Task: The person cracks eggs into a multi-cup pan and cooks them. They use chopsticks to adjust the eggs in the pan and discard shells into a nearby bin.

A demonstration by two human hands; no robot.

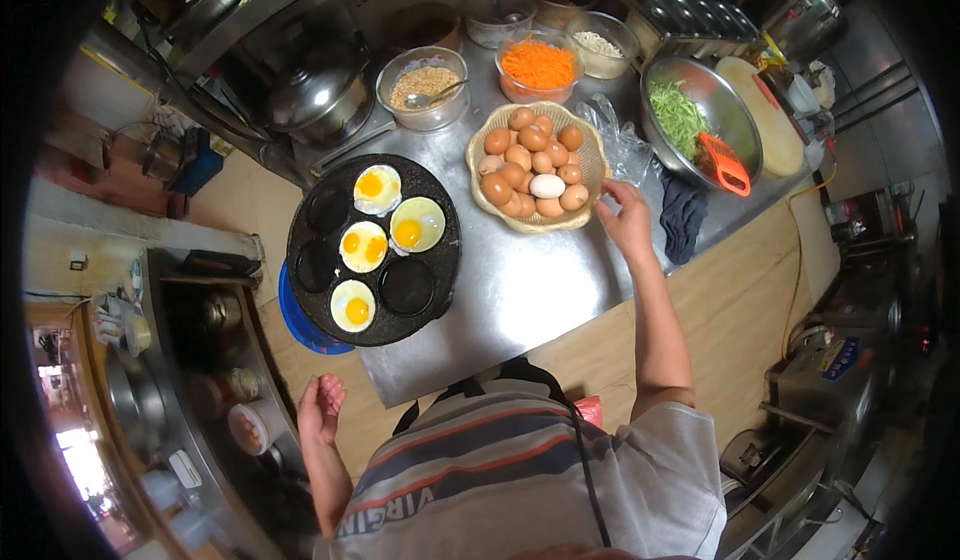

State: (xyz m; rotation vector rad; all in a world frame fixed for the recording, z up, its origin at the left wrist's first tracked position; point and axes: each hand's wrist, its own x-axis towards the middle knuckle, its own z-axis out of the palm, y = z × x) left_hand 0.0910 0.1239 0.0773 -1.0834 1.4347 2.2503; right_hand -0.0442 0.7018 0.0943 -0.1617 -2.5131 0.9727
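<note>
My right hand [628, 221] is at the right rim of a woven basket [486, 201], thumb and fingers pinching its edge. Brown eggs and one whitish egg [547, 186] fill the basket. My left hand [322, 407] hangs empty past the counter's front edge, its fingers loosely curled. On the left of the counter lies a round black egg pan [448, 275] with round hollows. Fried eggs with yellow yolks, such as the two-yolk egg [364, 247] in the middle, sit in several hollows. Three hollows hold no egg, among them the lower right hollow [406, 287].
Behind the basket stand tubs of shredded carrot [538, 64] and brown crumbs with a spoon [425, 87]. At right are a steel bowl [739, 113] with shredded green vegetable, an orange grater [724, 164] and a dark cloth [682, 218]. A lidded pot [319, 98] stands back left.
</note>
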